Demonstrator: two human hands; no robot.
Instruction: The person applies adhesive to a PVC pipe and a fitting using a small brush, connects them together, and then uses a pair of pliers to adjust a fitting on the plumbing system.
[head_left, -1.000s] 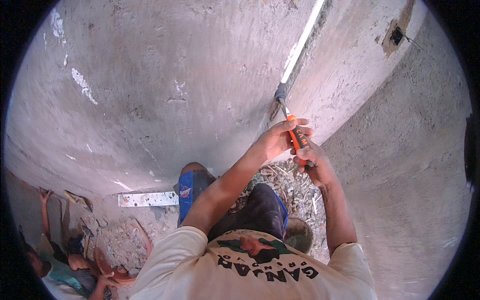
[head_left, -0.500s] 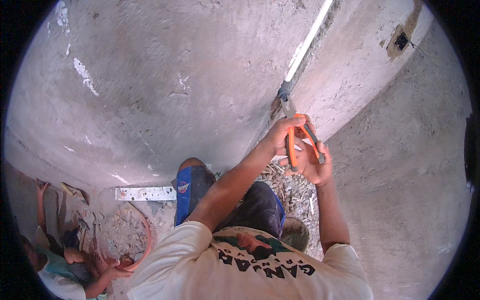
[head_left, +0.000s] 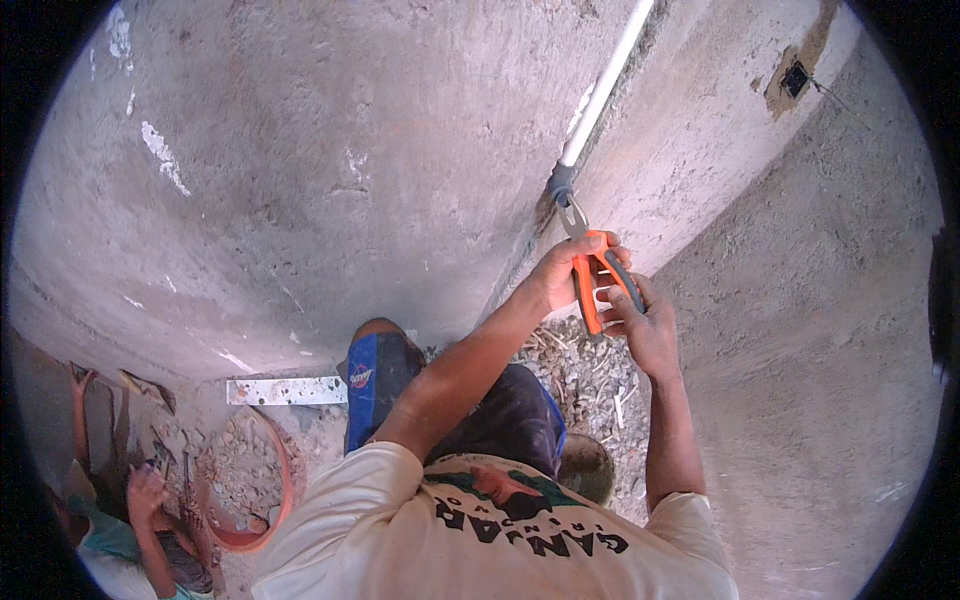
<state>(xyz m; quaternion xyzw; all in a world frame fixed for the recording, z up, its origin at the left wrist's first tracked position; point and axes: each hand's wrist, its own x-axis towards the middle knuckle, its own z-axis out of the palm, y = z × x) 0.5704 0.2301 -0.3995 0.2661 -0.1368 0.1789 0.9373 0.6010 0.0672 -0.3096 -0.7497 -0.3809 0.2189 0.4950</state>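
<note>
A pair of pliers (head_left: 584, 262) with orange and dark grey handles points away from me, its metal jaws at the grey fitting (head_left: 561, 182) on the lower end of a white pipe (head_left: 607, 88). Around the pliers, close below the jaws, my left hand (head_left: 560, 272) is closed, thumb over the pivot end. My right hand (head_left: 648, 325) has its fingers at the lower ends of the handles, thumb against the dark grey one. What the jaws grip, if anything, is too small to make out.
Rough plastered walls (head_left: 280, 180) meet near the pipe. Rubble (head_left: 590, 380) covers the floor by my legs. On the left lie a paint-spotted white strip (head_left: 287, 391) and a reddish round basin (head_left: 287, 480) of debris. Another person (head_left: 150, 530) crouches there. An electrical box (head_left: 795, 79) sits upper right.
My right hand has turned from palm up beneath the handles to back of hand up, with its fingers on them. The other person's hand has left the basin rim and risen.
</note>
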